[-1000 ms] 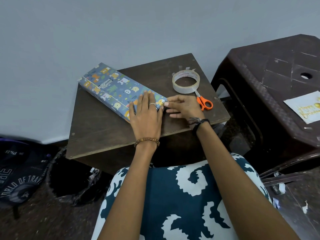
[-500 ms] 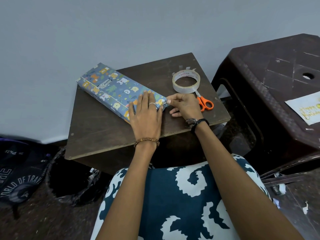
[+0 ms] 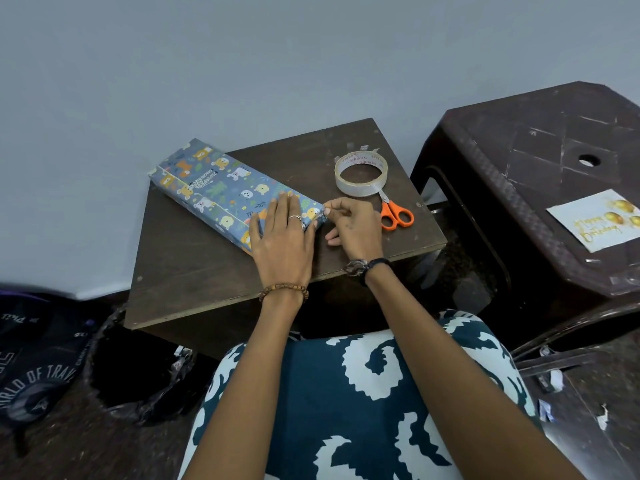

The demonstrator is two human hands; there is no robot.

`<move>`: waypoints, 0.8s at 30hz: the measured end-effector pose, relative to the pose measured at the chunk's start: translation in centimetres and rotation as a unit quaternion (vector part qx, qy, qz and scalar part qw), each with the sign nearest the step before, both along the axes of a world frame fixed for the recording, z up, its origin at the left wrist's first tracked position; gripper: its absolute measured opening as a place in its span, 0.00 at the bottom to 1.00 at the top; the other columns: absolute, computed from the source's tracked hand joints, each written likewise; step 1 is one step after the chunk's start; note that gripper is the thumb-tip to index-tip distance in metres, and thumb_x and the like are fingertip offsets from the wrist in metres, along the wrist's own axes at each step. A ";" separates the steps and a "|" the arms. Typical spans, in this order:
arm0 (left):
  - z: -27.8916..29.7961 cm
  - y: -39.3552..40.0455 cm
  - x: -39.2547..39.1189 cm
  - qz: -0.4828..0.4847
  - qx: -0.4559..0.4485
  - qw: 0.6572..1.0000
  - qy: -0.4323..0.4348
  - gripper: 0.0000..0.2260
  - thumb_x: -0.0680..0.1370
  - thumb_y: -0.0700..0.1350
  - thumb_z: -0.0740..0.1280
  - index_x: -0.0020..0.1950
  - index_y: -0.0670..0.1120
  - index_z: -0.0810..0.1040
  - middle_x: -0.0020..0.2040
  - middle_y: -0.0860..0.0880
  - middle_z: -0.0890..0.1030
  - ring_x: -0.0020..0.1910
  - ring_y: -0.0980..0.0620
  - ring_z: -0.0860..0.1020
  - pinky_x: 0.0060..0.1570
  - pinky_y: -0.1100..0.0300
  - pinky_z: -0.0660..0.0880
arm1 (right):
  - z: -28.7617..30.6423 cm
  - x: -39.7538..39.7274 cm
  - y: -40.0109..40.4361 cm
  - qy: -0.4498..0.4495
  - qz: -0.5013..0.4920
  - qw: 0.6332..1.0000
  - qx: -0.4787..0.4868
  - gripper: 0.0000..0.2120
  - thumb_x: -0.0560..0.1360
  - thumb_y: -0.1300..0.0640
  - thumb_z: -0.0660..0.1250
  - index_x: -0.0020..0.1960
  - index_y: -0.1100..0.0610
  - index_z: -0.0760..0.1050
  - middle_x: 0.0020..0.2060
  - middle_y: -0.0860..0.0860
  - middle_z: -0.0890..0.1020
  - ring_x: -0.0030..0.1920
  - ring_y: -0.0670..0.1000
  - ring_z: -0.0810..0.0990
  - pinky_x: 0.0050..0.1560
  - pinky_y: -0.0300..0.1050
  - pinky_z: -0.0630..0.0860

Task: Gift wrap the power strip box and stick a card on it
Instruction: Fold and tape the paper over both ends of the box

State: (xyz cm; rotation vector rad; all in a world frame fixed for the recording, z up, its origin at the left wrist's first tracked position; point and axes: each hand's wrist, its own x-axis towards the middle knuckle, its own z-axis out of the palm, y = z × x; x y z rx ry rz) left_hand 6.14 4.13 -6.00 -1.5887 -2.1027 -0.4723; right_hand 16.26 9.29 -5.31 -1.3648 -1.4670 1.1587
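The power strip box [image 3: 221, 188], wrapped in blue paper with cartoon animals, lies diagonally on the small brown table [image 3: 194, 278]. My left hand [image 3: 282, 237] lies flat on the box's near end, fingers straight. My right hand [image 3: 353, 226] is at the box's right end, with thumb and forefinger pinching the paper at the corner. A white birthday card [image 3: 595, 220] with gold lettering lies on the dark plastic stool [image 3: 519, 161] to the right.
A roll of clear tape [image 3: 361, 174] and orange-handled scissors [image 3: 394, 214] sit on the table right of the box. A black bin bag [image 3: 138, 386] and a dark backpack [image 3: 31, 368] are on the floor at left. A wall stands behind the table.
My right hand's fingers have curled in to the box's end corner and now pinch the paper there. My left hand stays flat on the box.
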 end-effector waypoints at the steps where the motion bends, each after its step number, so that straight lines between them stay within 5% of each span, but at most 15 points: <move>1: 0.0 0.0 0.0 -0.001 -0.002 1.000 -0.002 0.24 0.76 0.54 0.53 0.61 0.41 0.77 0.60 0.45 0.79 0.60 0.49 0.78 0.59 0.47 0.72 | 0.1 0.0 -0.1 -0.015 0.001 1.000 0.010 0.07 0.76 0.60 0.63 0.46 0.55 0.80 0.30 0.51 0.81 0.25 0.46 0.78 0.33 0.47 0.81; 6: 0.0 0.0 0.0 0.001 -0.021 1.000 -0.011 0.24 0.75 0.53 0.53 0.61 0.42 0.77 0.60 0.45 0.79 0.60 0.49 0.78 0.59 0.46 0.72 | 0.8 0.1 -0.6 -0.085 0.038 0.995 0.033 0.11 0.76 0.58 0.59 0.46 0.58 0.80 0.27 0.53 0.78 0.26 0.50 0.79 0.38 0.53 0.80; 12: 0.3 -0.1 0.1 -0.003 -0.035 0.999 -0.024 0.24 0.75 0.53 0.52 0.61 0.42 0.77 0.61 0.45 0.79 0.60 0.48 0.78 0.59 0.46 0.72 | 2.0 0.1 -0.8 -0.177 0.109 0.978 0.019 0.19 0.77 0.51 0.53 0.28 0.47 0.67 0.46 0.58 0.74 0.41 0.62 0.79 0.46 0.51 0.74; 15: 0.6 -0.2 0.2 -0.001 -0.056 0.998 -0.038 0.24 0.76 0.53 0.52 0.61 0.42 0.77 0.60 0.45 0.79 0.60 0.48 0.78 0.59 0.46 0.72 | 2.4 0.3 -0.8 -0.235 0.145 0.960 0.037 0.13 0.80 0.54 0.53 0.48 0.51 0.76 0.54 0.58 0.71 0.51 0.66 0.75 0.46 0.50 0.67; 17: 0.7 -0.3 0.2 -0.002 -0.071 0.996 -0.047 0.24 0.76 0.54 0.52 0.61 0.42 0.78 0.60 0.45 0.79 0.60 0.48 0.78 0.59 0.46 0.73 | 2.5 0.4 -0.8 -0.265 0.149 0.951 0.057 0.17 0.80 0.56 0.54 0.67 0.57 0.69 0.60 0.59 0.70 0.57 0.65 0.73 0.52 0.52 0.68; 21: 1.2 -0.4 0.4 -0.008 -0.089 0.993 -0.081 0.25 0.76 0.55 0.53 0.62 0.41 0.76 0.62 0.45 0.78 0.61 0.48 0.77 0.61 0.46 0.71 | 2.4 1.0 -0.7 -0.178 0.087 0.976 0.095 0.18 0.77 0.63 0.56 0.66 0.60 0.71 0.58 0.57 0.74 0.55 0.58 0.76 0.55 0.55 0.73; 24: 1.8 -0.7 0.1 -0.040 -0.097 0.982 -0.158 0.25 0.80 0.55 0.53 0.72 0.42 0.65 0.73 0.47 0.65 0.72 0.51 0.63 0.72 0.51 0.55 | 2.4 1.4 -1.0 -0.041 0.061 0.997 0.013 0.18 0.73 0.68 0.55 0.61 0.63 0.73 0.43 0.53 0.78 0.42 0.57 0.79 0.48 0.60 0.78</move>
